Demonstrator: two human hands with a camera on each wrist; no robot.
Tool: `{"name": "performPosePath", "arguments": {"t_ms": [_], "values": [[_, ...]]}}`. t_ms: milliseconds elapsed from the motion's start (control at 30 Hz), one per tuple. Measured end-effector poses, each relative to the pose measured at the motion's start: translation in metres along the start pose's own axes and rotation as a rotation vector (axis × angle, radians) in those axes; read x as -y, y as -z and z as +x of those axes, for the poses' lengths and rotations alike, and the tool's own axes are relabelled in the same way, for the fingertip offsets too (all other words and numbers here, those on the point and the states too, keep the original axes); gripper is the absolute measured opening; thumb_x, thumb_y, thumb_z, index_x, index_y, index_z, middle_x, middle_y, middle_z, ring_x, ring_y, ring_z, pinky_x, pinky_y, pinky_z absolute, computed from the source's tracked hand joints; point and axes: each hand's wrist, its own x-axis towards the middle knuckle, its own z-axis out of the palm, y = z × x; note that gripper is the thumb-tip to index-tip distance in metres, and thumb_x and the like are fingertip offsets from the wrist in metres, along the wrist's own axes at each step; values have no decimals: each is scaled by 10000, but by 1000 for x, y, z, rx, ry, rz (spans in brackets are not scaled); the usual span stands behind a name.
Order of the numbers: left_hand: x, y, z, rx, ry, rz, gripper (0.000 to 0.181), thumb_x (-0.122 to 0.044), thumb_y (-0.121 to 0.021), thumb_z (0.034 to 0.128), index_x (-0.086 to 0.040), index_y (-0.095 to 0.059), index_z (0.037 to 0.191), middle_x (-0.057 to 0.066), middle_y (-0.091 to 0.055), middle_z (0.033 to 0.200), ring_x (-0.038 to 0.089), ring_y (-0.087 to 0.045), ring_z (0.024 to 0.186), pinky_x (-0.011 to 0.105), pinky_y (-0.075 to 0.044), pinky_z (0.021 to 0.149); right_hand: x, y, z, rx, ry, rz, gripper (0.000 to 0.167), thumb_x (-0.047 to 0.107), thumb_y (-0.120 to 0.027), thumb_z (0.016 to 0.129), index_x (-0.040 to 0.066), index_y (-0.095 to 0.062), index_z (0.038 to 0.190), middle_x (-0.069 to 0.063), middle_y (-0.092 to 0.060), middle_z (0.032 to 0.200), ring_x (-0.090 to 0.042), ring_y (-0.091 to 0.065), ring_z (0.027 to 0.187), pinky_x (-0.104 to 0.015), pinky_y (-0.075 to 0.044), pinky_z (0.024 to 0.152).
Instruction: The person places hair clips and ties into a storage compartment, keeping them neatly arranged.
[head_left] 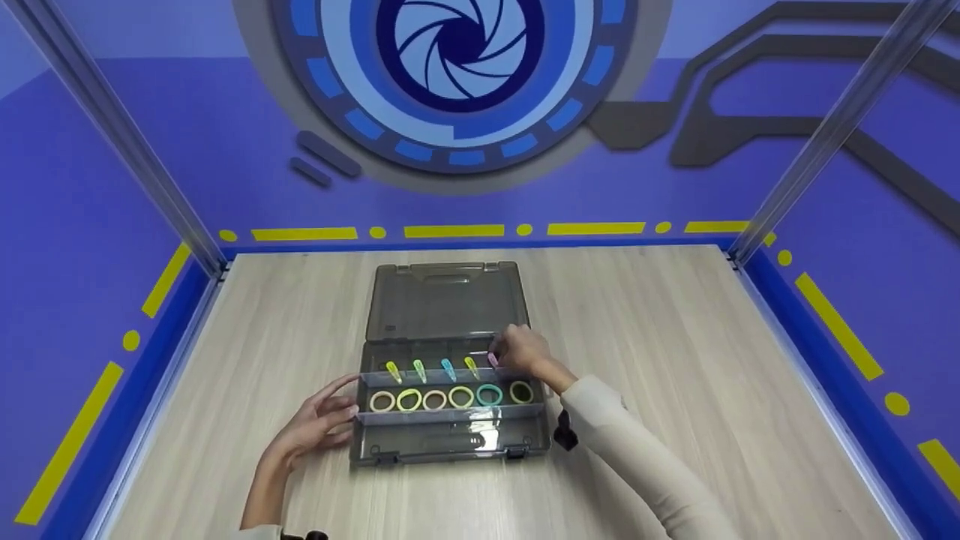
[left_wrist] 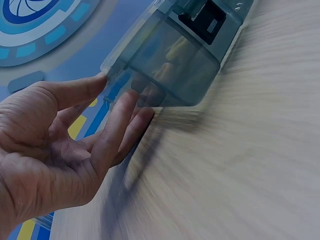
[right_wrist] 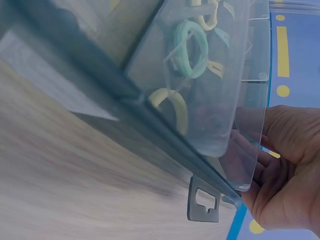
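Note:
A dark translucent plastic case (head_left: 450, 441) lies with its lid (head_left: 448, 304) folded back. Across it sits a clear tray (head_left: 450, 412) with a row of coloured hair ties (head_left: 489, 395). Several snap hair clips (head_left: 448, 369), yellow, green and blue, stand along the tray's far side. My right hand (head_left: 523, 350) pinches a pink hair clip (head_left: 493, 360) at the right end of that row; in the right wrist view the clip is hidden. The fingers of my left hand (head_left: 319, 421) rest against the case's left end, thumb near its upper edge in the left wrist view.
The case stands on a light wooden table (head_left: 637, 322). Blue panels with yellow marks (head_left: 454, 231) and metal posts (head_left: 825, 135) enclose the table at the back and sides. A black latch (left_wrist: 207, 22) shows on the case's front.

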Motion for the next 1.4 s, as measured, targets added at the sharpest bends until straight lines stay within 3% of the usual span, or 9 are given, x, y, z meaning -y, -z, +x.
{"name": "performPosePath", "arguments": {"t_ms": [267, 400, 567, 700, 867, 1133, 1400], "values": [[0, 0, 0, 6, 2, 8, 695, -205, -671, 998, -165, -331, 1603, 169, -505, 1336, 198, -653, 1097, 361, -588, 847, -1, -1, 1, 72, -28, -68, 145, 23, -725, 819, 132, -820, 830, -27, -756, 774, -162, -522, 634, -398, -512, 561], [-1, 1, 0, -4, 1, 12, 690, -202, -667, 1000, -158, -332, 1602, 175, -508, 1344, 187, -654, 1090, 361, -591, 849, -2, -2, 1, 53, -18, -42, 176, -2, -721, 807, 130, -825, 860, -22, -768, 786, -158, -545, 647, -422, -545, 605], [-1, 2, 0, -14, 7, 7, 687, -199, -665, 1002, -148, -332, 1600, 199, -493, 1374, 186, -651, 1091, 359, -593, 852, -4, -1, 0, 11, 45, 80, 195, -66, -700, 808, 27, -814, 935, -99, -795, 871, -172, -612, 681, -438, -577, 680], [-1, 1, 3, -21, 2, 17, 678, -201, -660, 1005, -150, -336, 1599, 206, -491, 1382, 187, -650, 1094, 349, -591, 848, -9, 4, -2, 27, 112, 229, 177, -82, -706, 842, -83, -757, 1012, -205, -778, 959, -298, -740, 849, -470, -598, 802], [-3, -1, 7, -40, 6, 25, 672, -205, -666, 1002, -155, -352, 1594, 205, -491, 1379, 198, -654, 1092, 344, -590, 843, -19, 14, -6, 58, 171, 381, 259, -97, -674, 893, -143, -681, 1147, -289, -731, 1097, -413, -727, 1013, -488, -591, 890], [-8, -5, 14, -27, -21, 52, 655, -217, -641, 1019, -144, -343, 1598, 254, -469, 1423, 251, -654, 1152, 357, -590, 876, -45, 41, -15, -74, 192, 427, 283, -56, -660, 918, -157, -658, 1183, -335, -701, 1105, -453, -707, 981, -535, -586, 861], [-7, 0, 19, 37, -77, 61, 656, -229, -608, 1038, -108, -306, 1607, 300, -446, 1450, 291, -660, 1183, 423, -581, 954, -81, 63, -29, -167, 147, 380, 348, -25, -678, 924, -141, -627, 1248, -346, -661, 1225, -526, -638, 1128, -585, -551, 934]]}}
